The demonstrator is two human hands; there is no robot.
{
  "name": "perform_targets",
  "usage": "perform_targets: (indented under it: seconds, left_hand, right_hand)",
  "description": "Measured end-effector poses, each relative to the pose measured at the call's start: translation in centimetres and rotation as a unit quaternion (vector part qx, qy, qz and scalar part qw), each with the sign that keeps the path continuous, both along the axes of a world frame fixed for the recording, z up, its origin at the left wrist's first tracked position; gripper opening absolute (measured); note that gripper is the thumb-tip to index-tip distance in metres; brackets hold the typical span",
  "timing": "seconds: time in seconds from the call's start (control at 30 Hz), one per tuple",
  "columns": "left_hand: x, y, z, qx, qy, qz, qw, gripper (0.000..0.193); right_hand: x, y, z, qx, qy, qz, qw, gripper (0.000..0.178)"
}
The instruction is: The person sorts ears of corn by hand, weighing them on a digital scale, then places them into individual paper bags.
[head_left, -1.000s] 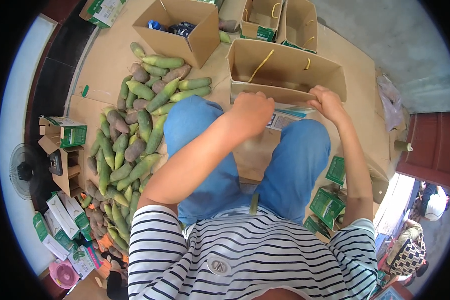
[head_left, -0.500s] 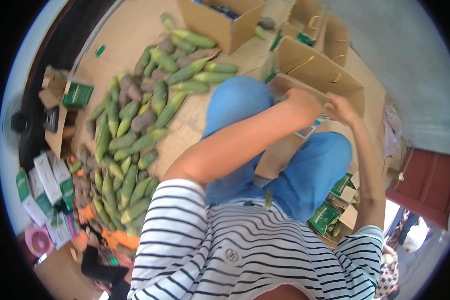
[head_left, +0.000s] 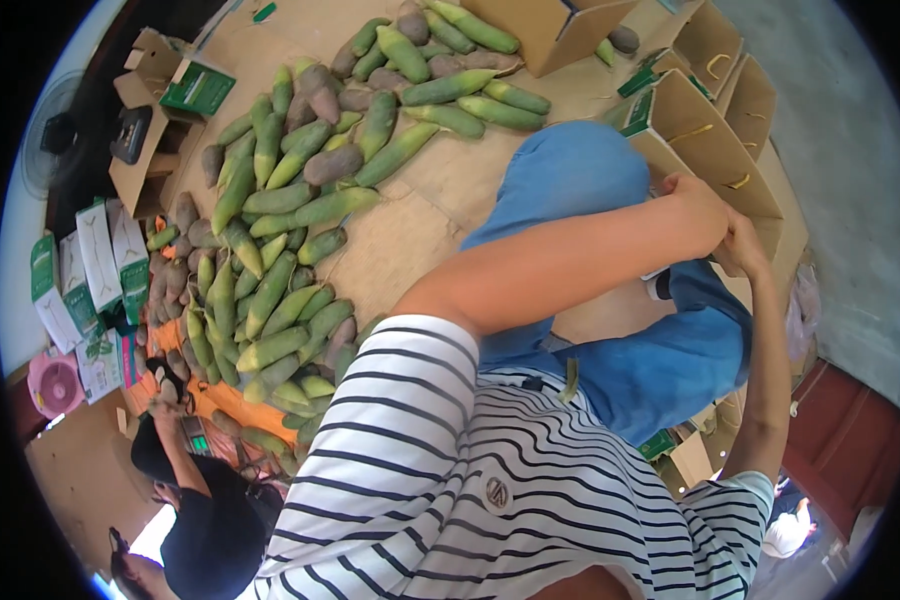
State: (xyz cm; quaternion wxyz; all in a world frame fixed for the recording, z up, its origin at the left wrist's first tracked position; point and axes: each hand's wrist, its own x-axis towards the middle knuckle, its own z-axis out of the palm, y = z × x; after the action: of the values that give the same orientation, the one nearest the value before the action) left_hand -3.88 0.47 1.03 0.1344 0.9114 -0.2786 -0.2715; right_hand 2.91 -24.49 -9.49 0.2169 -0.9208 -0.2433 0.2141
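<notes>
My left hand (head_left: 702, 214) reaches across my raised knee to the right, its fingers curled in by the near side of a brown cardboard carton (head_left: 710, 150). Meeting it from below is my right hand (head_left: 740, 246), also with bent fingers. The hands touch or overlap, and what they pinch between them is hidden. The carton stands open, and yellow cord handles (head_left: 690, 134) hang on its walls. My knees in blue trousers (head_left: 580, 180) are close beside it.
A large pile of green radishes (head_left: 300, 208) with brownish-purple roots (head_left: 334, 164) covers the floor at left. More open cartons (head_left: 705, 45) stand at the far right. Folded white-green boxes (head_left: 98, 255) and a pink fan (head_left: 56, 383) are at left; another person (head_left: 205, 515) is at lower left.
My hands have come together at the carton's near side; before, they were a little apart. The whole view has shifted, and more of the other person shows at lower left.
</notes>
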Motion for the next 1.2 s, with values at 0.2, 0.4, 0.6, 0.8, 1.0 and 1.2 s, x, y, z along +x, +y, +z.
perform_targets:
  seconds: [0.2, 0.4, 0.6, 0.8, 1.0, 1.2]
  left_hand:
    - [-1.7, 0.0, -0.4, -0.029, -0.081, -0.008, 0.996, 0.030]
    - [-2.6, 0.0, -0.7, 0.019, -0.040, -0.010, 0.999, 0.029]
    - [-3.7, -0.9, -0.6, -0.251, -0.266, 0.014, 0.931, 0.023]
    - [-12.5, 5.6, 2.6, -0.441, -0.458, 0.048, 0.770, 0.041]
    - [-22.8, 17.4, -9.2, -0.260, -0.369, 0.359, 0.817, 0.028]
    - [-32.2, 22.7, -19.2, -0.051, -0.155, 0.514, 0.842, 0.028]
  right_hand:
    - [-1.3, 1.7, 3.8, -0.057, -0.087, 0.015, 0.994, 0.042]
    - [-11.7, 15.8, 23.5, 0.232, -0.242, 0.000, 0.942, 0.041]
    - [-15.2, 13.4, 26.7, 0.231, -0.278, 0.003, 0.932, 0.039]
    - [-18.8, 13.1, 33.2, 0.206, -0.489, 0.062, 0.845, 0.037]
    - [-17.6, 15.8, 33.5, 0.241, -0.609, 0.031, 0.755, 0.036]
    - [-16.7, 14.1, 30.1, 0.268, -0.449, 0.103, 0.846, 0.034]
